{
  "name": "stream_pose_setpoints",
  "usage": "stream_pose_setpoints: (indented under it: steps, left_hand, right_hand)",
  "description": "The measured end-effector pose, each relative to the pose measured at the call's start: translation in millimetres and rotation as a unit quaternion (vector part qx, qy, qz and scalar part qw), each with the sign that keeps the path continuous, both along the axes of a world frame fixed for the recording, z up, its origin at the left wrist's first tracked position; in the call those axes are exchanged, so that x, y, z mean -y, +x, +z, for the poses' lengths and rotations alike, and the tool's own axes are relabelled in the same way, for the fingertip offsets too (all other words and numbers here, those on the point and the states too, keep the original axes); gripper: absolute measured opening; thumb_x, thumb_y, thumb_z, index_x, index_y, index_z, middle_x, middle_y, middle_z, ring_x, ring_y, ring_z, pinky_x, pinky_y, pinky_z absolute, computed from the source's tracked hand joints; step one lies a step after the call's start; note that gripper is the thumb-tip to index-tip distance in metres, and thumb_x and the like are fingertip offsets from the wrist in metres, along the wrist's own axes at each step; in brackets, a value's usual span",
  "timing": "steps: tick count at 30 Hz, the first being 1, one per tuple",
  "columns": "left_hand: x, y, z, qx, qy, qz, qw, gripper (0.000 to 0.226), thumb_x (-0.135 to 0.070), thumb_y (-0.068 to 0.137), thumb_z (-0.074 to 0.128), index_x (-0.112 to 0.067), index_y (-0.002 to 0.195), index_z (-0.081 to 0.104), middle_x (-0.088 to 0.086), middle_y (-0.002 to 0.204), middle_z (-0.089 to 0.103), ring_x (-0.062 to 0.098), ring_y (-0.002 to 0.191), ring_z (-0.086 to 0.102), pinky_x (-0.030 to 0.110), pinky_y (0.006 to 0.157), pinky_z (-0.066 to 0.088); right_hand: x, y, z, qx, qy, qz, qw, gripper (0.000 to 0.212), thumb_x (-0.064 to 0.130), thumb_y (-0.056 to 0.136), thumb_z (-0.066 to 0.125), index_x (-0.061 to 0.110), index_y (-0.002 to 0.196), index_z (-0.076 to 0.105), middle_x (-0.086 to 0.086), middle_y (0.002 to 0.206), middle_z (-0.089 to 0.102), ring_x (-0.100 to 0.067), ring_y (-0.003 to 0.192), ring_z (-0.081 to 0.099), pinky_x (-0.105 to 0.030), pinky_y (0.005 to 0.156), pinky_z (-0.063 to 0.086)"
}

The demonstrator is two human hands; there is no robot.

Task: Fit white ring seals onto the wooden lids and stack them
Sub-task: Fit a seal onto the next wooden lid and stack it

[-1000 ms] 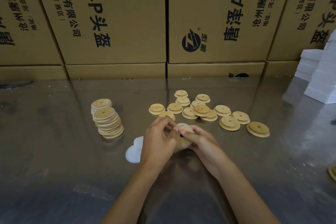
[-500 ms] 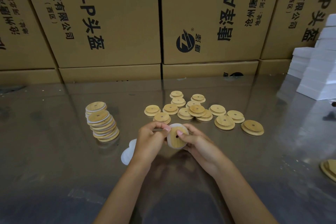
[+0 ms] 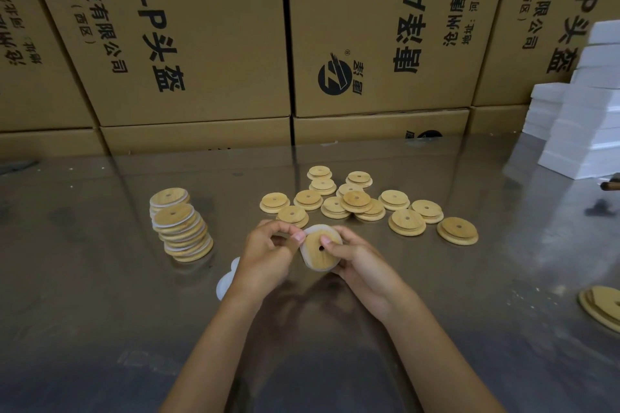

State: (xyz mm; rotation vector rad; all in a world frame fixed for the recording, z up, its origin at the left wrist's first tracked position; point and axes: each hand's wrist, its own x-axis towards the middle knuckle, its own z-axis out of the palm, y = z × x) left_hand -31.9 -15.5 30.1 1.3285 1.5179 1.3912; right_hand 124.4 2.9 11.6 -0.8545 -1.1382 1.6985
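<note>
Pale, matt wooden lids (image 3: 406, 221) with visible grain lie on a glossy, reflective metal bench (image 3: 100, 295). A white, smooth, slightly translucent ring seal (image 3: 308, 255) rims one lid. Matt brown cardboard boxes (image 3: 201, 27) stand behind.

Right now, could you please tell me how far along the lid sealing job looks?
Done: two leaning stacks of sealed lids stand at the left, white rings showing between the discs. In hand: the left hand and right hand hold one wooden lid with a white ring seal around its rim. Left: about a dozen bare lids lie scattered behind, and spare seals wait beside the left wrist.
</note>
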Motion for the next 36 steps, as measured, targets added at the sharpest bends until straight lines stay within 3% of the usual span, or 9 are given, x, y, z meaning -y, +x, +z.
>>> stream_pose_setpoints:
  steps: [9,14,16,23,30,36]
  left_hand:
    - [-2,0,-1,-0.043,0.011,-0.021,0.999,0.014,-0.012,0.089,0.068,-0.018,0.076,0.069,-0.002,0.098,0.057,0.01,0.083,0.059,0.025,0.076,0.046]
    - [-1,2,-2,-0.073,0.027,-0.016,0.997,0.018,-0.012,0.089,0.068,-0.022,0.074,0.066,-0.002,0.099,0.059,0.005,0.084,0.058,0.002,0.069,0.041]
    - [-1,3,-2,-0.089,0.029,-0.017,0.995,0.019,-0.012,0.089,0.068,-0.023,0.074,0.065,-0.003,0.097,0.058,0.004,0.083,0.057,0.0,0.068,0.038]
    - [0,3,-3,-0.117,0.03,-0.034,0.992,0.015,-0.014,0.09,0.067,-0.02,0.076,0.065,-0.003,0.096,0.057,0.006,0.081,0.054,0.003,0.066,0.038]
    - [1,7,-4,-0.12,0.027,-0.044,0.991,0.015,-0.015,0.09,0.067,-0.02,0.075,0.066,-0.001,0.092,0.059,0.011,0.08,0.055,0.006,0.067,0.04]
    - [3,13,-10,-0.148,0.029,-0.054,0.987,0.015,-0.018,0.093,0.06,-0.018,0.078,0.061,-0.004,0.088,0.058,0.013,0.08,0.054,0.019,0.068,0.039]
  right_hand:
    - [-1,2,0,-0.028,-0.016,-0.012,0.999,0.029,0.01,0.097,0.056,0.001,0.124,0.063,-0.009,0.105,0.067,-0.019,0.097,0.059,-0.032,0.087,0.044]
    - [-1,3,0,-0.034,-0.026,-0.015,0.999,0.029,0.01,0.097,0.055,0.001,0.124,0.063,-0.009,0.106,0.068,-0.018,0.097,0.06,-0.032,0.088,0.045]
    - [-1,3,0,-0.036,-0.025,-0.016,0.999,0.029,0.009,0.097,0.054,0.001,0.124,0.063,-0.008,0.105,0.068,-0.018,0.096,0.061,-0.032,0.089,0.044]
    - [0,6,1,-0.036,-0.015,-0.025,0.999,0.033,0.009,0.099,0.051,-0.006,0.128,0.057,-0.017,0.113,0.064,-0.024,0.104,0.056,-0.035,0.092,0.039]
    - [1,8,2,-0.043,-0.017,-0.038,0.998,0.033,0.01,0.099,0.051,-0.006,0.127,0.058,-0.015,0.109,0.063,-0.022,0.101,0.055,-0.029,0.082,0.043]
    - [1,7,2,-0.047,-0.03,-0.058,0.997,0.03,0.009,0.099,0.052,-0.003,0.126,0.06,-0.014,0.108,0.065,-0.023,0.101,0.058,-0.031,0.084,0.044]
